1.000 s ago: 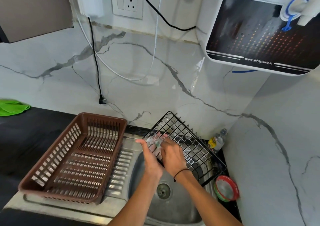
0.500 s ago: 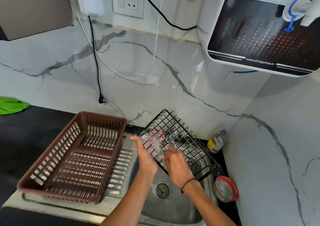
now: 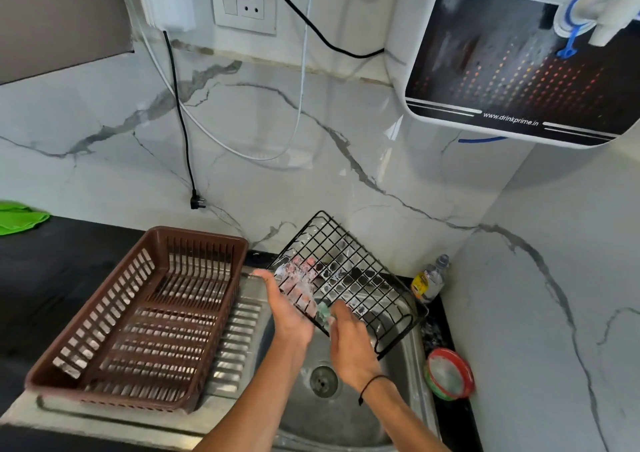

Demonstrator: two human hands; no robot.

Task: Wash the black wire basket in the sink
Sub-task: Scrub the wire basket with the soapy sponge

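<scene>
While a green cloth (image 3: 19,216) lies at the far left edge of the dark table (image 3: 52,278), a brown plastic basket (image 3: 138,316) sits on the ribbed steel drainboard beside the sink (image 3: 401,365), likely parked there to drain. Over the bowl, the left hand (image 3: 289,313) has its fingers curled through the mesh of the black wire basket (image 3: 346,278), propping it tilted over the bowl so suds can run down toward the drain (image 3: 323,379). Next, the right hand (image 3: 349,344) pinches a small green scrubber (image 3: 324,311) against the basket's near rim, apparently mid-scrub; foam clings to the wires. At the sink's right edge stand a small bottle (image 3: 429,278) and a red-rimmed round tub (image 3: 449,373). Behind rises a veined marble wall (image 3: 311,160) with a socket (image 3: 244,1), dangling cables and a water purifier (image 3: 519,60) at the upper right.
</scene>
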